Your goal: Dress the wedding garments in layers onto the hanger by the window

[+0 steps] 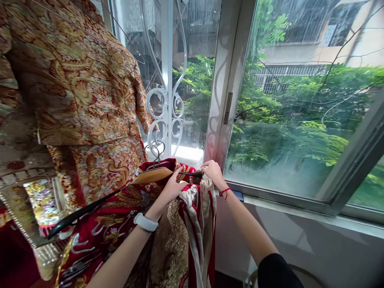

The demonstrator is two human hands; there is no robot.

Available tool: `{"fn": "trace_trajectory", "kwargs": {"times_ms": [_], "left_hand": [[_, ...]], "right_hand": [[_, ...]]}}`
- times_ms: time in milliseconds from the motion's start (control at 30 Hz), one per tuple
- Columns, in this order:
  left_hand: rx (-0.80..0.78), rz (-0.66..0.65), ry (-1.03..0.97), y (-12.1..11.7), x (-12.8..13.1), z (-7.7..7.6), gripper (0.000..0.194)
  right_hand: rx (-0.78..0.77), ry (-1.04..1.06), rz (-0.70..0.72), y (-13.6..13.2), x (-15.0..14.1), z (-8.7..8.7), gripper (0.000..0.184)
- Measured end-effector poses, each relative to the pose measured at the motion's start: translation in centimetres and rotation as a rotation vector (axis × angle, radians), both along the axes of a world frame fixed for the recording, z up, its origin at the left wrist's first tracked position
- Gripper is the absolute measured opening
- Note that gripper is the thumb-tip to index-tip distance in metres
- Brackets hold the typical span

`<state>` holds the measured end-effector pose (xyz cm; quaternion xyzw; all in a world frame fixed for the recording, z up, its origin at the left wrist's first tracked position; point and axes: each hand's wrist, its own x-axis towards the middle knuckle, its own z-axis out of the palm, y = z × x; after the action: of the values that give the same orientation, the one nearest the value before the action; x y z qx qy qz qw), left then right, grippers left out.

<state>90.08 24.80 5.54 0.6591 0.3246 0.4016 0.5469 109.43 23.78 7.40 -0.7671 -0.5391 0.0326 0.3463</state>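
A red garment with gold embroidery (99,234) and red-and-cream striped lining hangs on a wooden hanger (151,176) with black arms and a metal hook. My left hand (171,188), with a white band at the wrist, grips the fabric just under the hanger's right arm, fingers curled. My right hand (212,173), with a red thread at the wrist, pinches the hanger's right tip and the cloth over it.
A gold brocade jacket and skirt (75,88) hang at the left, close behind the red garment. A white scrolled window grille (164,104) and a sliding window frame (223,92) stand ahead. The sill (285,202) runs to the right, with trees and buildings outside.
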Motion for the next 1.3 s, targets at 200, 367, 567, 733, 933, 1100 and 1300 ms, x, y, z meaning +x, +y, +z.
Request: {"fn": "trace_trajectory", "kwargs": {"times_ms": [200, 367, 567, 733, 933, 1100, 1300], "left_hand": [[-0.033, -0.003, -0.001, 0.7, -1.7, 0.0, 0.075], [-0.062, -0.044, 0.000, 1.3, -2.8, -0.6, 0.072], [-0.045, -0.062, 0.046, 0.8, -3.3, -1.3, 0.076], [-0.037, -0.045, 0.058, 1.0, -2.9, -1.4, 0.081], [0.018, -0.046, 0.151, 1.2, -3.5, -1.9, 0.088], [0.319, 0.061, 0.529, 0.2, -5.1, -1.0, 0.082], [0.489, 0.075, 0.939, -0.4, -5.6, 0.1, 0.066]], "right_hand": [[0.048, 0.069, 0.072, 0.9, -2.9, 2.8, 0.028], [0.093, 0.188, 0.260, 0.6, -7.2, 1.8, 0.025], [0.041, 0.470, 0.504, 0.3, -6.4, -4.1, 0.021], [0.120, 0.640, 0.503, 1.6, -6.5, -7.2, 0.028], [0.171, 0.739, 0.443, 3.1, -6.3, -7.4, 0.034], [0.169, 0.896, 0.464, 1.7, -3.1, -5.4, 0.018], [0.082, 1.010, 0.517, -0.2, 0.0, -2.8, 0.031]]}}
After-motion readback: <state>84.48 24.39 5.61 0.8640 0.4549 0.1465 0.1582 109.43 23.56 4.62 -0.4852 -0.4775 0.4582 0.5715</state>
